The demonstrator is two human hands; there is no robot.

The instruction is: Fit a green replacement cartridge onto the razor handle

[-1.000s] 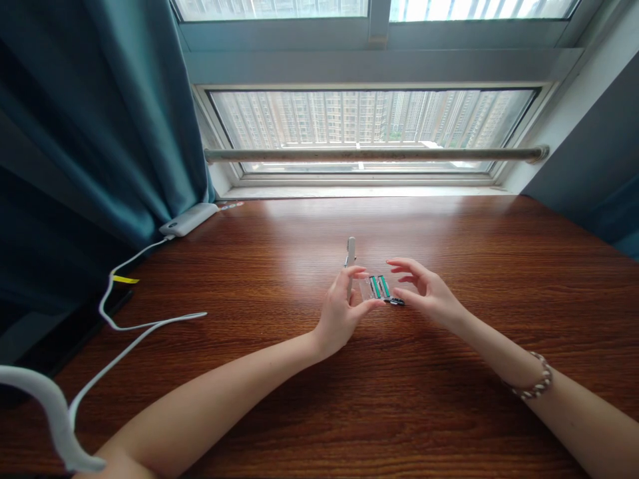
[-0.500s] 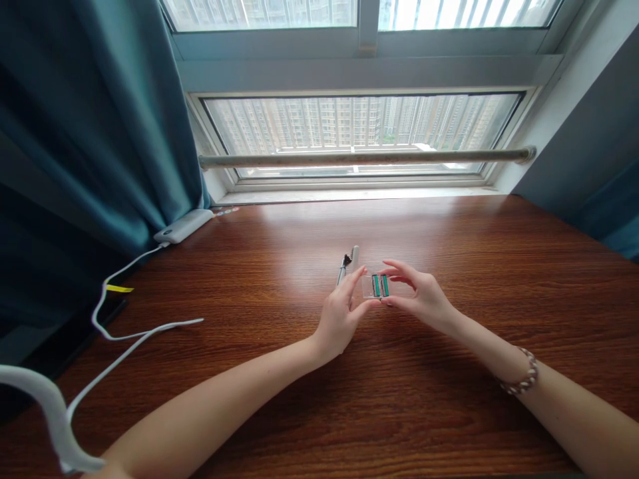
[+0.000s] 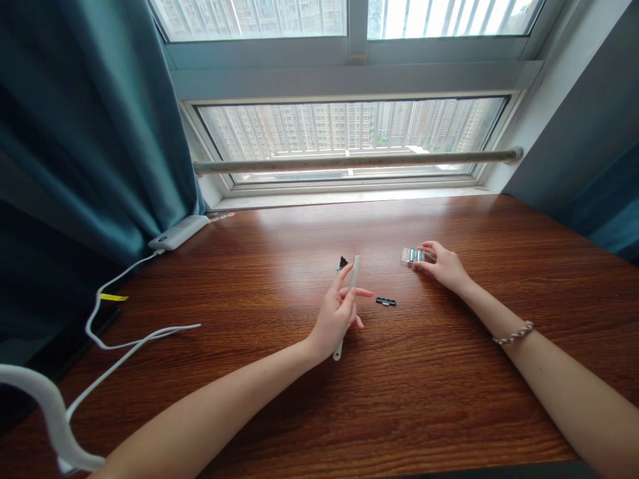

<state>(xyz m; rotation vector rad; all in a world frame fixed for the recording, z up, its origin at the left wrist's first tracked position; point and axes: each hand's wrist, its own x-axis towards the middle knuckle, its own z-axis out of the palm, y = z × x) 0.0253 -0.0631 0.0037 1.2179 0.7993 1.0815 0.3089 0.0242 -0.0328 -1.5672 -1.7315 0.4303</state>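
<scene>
My left hand (image 3: 333, 320) has its fingers around a long, pale grey-white stick (image 3: 355, 271), perhaps a handle. The stick slants upward past the fingers, with a small hole at its lower end. Just behind the index finger lies a slim silver piece with a black head (image 3: 342, 263), partly hidden. A black razor cartridge (image 3: 386, 301) rests on the table to the right of this hand. Farther right, my right hand (image 3: 446, 267) grips a small clear plastic case (image 3: 412, 255) by its right end. Green-striped razor cartridges show inside the case.
The brown wooden table (image 3: 269, 279) reaches to the window sill. A white power strip (image 3: 178, 233) and its white cable (image 3: 130, 346) lie on the left by the blue curtain (image 3: 110, 106). A curved white stand (image 3: 40, 392) is at the lower left.
My right hand has carried the clear case away to the right and farther back. My left hand has let go of the case and closed around the stick. The black cartridge is now uncovered.
</scene>
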